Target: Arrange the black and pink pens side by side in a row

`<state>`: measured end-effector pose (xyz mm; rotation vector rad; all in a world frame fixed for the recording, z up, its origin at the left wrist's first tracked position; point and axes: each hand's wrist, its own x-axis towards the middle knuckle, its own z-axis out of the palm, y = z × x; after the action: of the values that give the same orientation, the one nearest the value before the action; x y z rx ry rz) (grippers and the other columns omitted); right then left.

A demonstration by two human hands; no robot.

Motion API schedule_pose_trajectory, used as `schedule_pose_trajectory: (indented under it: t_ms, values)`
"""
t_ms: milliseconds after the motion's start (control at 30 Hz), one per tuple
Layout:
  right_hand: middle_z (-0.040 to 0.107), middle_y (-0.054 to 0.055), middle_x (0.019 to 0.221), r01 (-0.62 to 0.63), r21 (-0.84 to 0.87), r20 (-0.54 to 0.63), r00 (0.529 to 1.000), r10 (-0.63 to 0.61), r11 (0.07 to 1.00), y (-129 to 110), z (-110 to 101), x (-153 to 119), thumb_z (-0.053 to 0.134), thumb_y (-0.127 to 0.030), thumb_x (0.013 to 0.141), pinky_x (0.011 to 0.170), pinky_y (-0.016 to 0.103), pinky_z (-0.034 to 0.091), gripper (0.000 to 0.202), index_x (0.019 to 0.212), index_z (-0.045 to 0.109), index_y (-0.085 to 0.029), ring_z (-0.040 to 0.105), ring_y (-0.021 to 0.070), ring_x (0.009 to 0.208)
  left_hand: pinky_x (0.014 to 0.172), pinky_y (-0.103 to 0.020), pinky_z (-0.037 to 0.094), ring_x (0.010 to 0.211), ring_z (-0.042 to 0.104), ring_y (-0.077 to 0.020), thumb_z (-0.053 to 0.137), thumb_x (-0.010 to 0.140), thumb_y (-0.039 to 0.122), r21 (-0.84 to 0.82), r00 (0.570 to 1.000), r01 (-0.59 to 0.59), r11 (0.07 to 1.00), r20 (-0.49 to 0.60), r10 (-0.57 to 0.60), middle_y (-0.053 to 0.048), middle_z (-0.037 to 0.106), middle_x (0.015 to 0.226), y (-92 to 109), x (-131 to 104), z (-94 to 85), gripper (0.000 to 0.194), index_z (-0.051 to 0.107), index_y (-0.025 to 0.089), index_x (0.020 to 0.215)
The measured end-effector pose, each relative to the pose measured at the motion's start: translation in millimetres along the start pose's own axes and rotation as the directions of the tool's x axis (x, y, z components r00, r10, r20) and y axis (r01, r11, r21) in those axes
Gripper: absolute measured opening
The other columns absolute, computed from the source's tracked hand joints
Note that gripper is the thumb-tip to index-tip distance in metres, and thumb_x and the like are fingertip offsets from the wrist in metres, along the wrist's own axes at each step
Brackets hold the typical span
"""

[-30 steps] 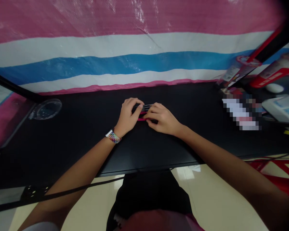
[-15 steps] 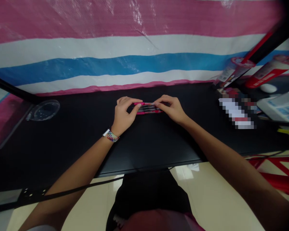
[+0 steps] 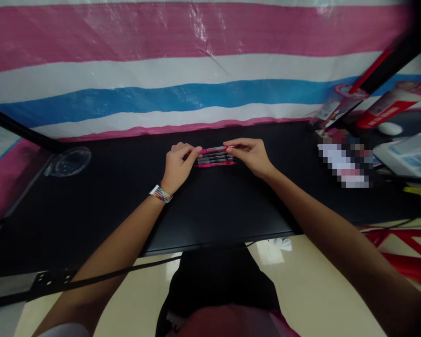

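Several pens (image 3: 215,158) with pink, red and black parts lie side by side on the black table (image 3: 210,210), pointing left to right. The farthest one, a pink and red pen (image 3: 215,150), is pinched at its left end by my left hand (image 3: 180,164), thumb against forefinger. At its other end the thumb and forefinger of my right hand (image 3: 251,155) are closed on the same pen. A colourful band is on my left wrist.
A clear round plastic lid (image 3: 70,161) lies at the far left. On the right stand two cups with red straws (image 3: 340,105), beside a white egg-shaped object (image 3: 390,128), a blurred-out item and a white and blue box (image 3: 412,154). A striped sheet hangs behind.
My left fingers have drawn slightly left along the farthest pen, showing more of it. My right fingers have straightened a little around its right end. The view has shifted slightly.
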<state>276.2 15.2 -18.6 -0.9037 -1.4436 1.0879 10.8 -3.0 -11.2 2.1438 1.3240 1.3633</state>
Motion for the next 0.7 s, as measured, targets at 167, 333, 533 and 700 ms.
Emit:
schedule_pose_trajectory:
  t_ms: [167,333,533,700]
  values:
    - [0.089,0.005,0.101,-0.015,0.001,-0.03,0.999,0.015,1.0,6,-5,3,0.098,-0.046,0.081,0.098,0.051,0.068,0.031,0.107,0.093,-0.029,0.083,0.0281,0.098,0.095,-0.038,0.057,0.088,0.073,-0.0211,0.072,0.108,0.05,-0.105,0.998,0.065,0.992,-0.007,-0.066,-0.003,0.08,0.085,-3,4,-2.6,0.033,0.081,0.025,0.089]
    - [0.088,0.005,0.102,-0.018,0.014,-0.03,0.999,0.019,1.0,12,-7,5,0.097,-0.045,0.082,0.1,0.051,0.067,0.03,0.107,0.093,-0.029,0.082,0.0275,0.099,0.089,-0.037,0.058,0.083,0.073,-0.019,0.076,0.104,0.052,-0.208,0.993,0.117,0.971,0.02,-0.116,-0.002,0.079,0.085,-12,5,-1.8,0.029,0.081,0.024,0.095]
    - [0.088,0.005,0.098,-0.009,0.046,-0.032,0.999,0.01,0.999,13,-9,7,0.096,-0.04,0.082,0.099,0.048,0.066,0.025,0.105,0.093,-0.029,0.082,0.0264,0.098,0.09,-0.036,0.059,0.084,0.075,-0.0189,0.075,0.105,0.049,-0.267,0.988,0.156,0.951,0.056,-0.146,-0.002,0.08,0.082,-18,9,-8.9,0.027,0.083,0.024,0.099]
    - [0.087,0.005,0.097,-0.021,0.028,-0.044,0.999,0.022,0.999,14,-7,8,0.094,-0.042,0.083,0.099,0.049,0.066,0.026,0.105,0.092,-0.028,0.082,0.0271,0.098,0.088,-0.034,0.058,0.083,0.074,-0.0175,0.073,0.106,0.044,-0.27,0.986,0.16,0.949,0.095,-0.139,-0.002,0.079,0.082,-19,11,-11.2,0.027,0.081,0.023,0.091]
